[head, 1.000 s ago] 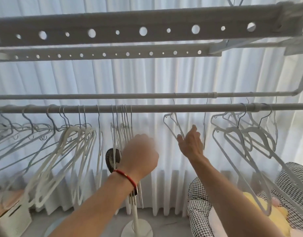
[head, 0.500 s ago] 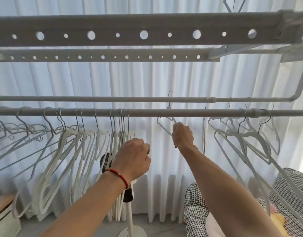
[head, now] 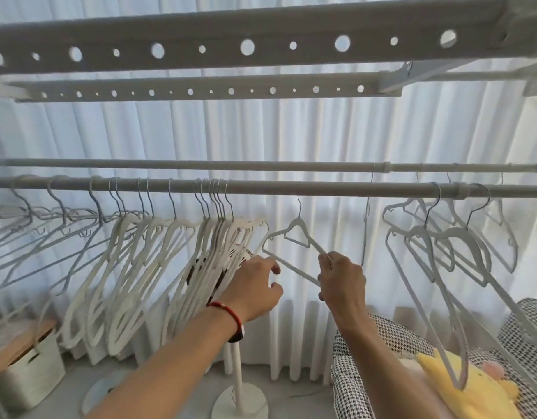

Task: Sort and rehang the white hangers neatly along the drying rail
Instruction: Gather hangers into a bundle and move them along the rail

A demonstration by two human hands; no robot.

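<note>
Home laundry corner: drying rail, curtains.

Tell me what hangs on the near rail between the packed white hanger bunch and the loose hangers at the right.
In the head view, one white hanger, gripped by the right hand and touched by the left hand.
</note>
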